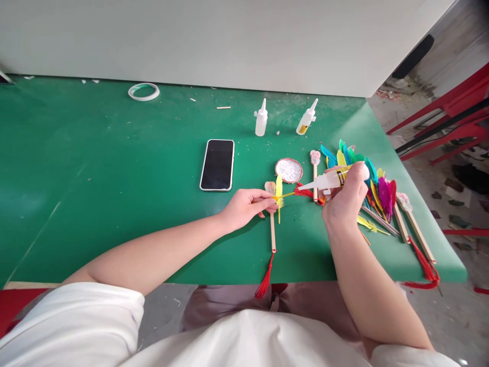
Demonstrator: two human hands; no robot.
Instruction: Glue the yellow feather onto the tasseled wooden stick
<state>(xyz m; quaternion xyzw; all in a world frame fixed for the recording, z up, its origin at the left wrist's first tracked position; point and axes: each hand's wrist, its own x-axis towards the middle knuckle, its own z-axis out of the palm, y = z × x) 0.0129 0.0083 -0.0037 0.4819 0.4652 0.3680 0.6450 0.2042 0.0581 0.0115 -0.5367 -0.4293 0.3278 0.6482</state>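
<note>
My left hand is closed in a pinch on a yellow feather, whose thin end points right. My right hand grips a glue bottle on its side, its nozzle tip close to the feather's thin end; whether they touch I cannot tell. Under my left fingers lies a wooden stick with a pale rounded head and a red tassel hanging over the table edge. A second yellow feather lies against that head. A round white dish with a red rim sits just beyond.
Colourful feathers and more tasselled sticks lie at the right. Another stick is left of the pile. Two glue bottles stand farther back. A phone and a tape roll lie on the green table, below a pale panel.
</note>
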